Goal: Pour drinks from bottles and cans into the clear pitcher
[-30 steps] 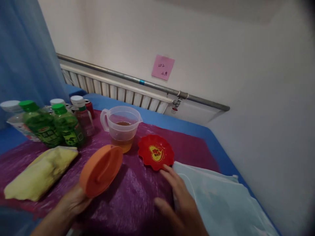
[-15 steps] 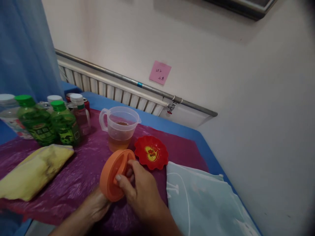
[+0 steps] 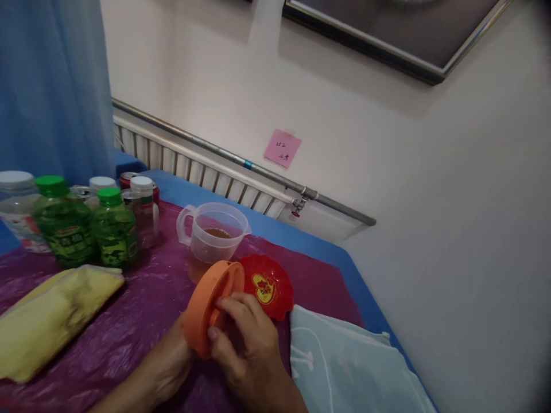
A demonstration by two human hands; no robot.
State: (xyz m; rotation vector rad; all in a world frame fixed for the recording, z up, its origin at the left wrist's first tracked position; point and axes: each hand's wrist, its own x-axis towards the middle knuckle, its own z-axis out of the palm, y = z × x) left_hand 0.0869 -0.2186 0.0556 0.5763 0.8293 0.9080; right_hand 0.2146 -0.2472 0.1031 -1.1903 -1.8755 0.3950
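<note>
An orange round lid [image 3: 201, 312], tilted on edge, is in front of me. My right hand [image 3: 252, 338] pinches the raised grip across its recessed face between thumb and fingers. My left hand [image 3: 174, 358] comes in behind the lid from the lower left; the lid hides its fingers, so I cannot see how they hold. Just beyond the lid stands a clear plastic measuring jug [image 3: 219, 229] with brownish liquid in it. A red scalloped dish [image 3: 279, 287] with a yellow print lies to the right of the jug, close to my right hand.
Green-capped bottles [image 3: 64, 229], white-capped containers [image 3: 17, 195] and cans stand at the left. A folded yellow cloth [image 3: 55, 321] lies before them on purple plastic sheeting [image 3: 157, 281]. Light blue folded fabric [image 3: 357, 367] lies at the right. A radiator [image 3: 206, 178] and pipe run along the wall.
The orange lid has turned more edge-on and shifted slightly right, with my right hand still pinching its grip. The view has tilted up, so the table items appear a little lower.
</note>
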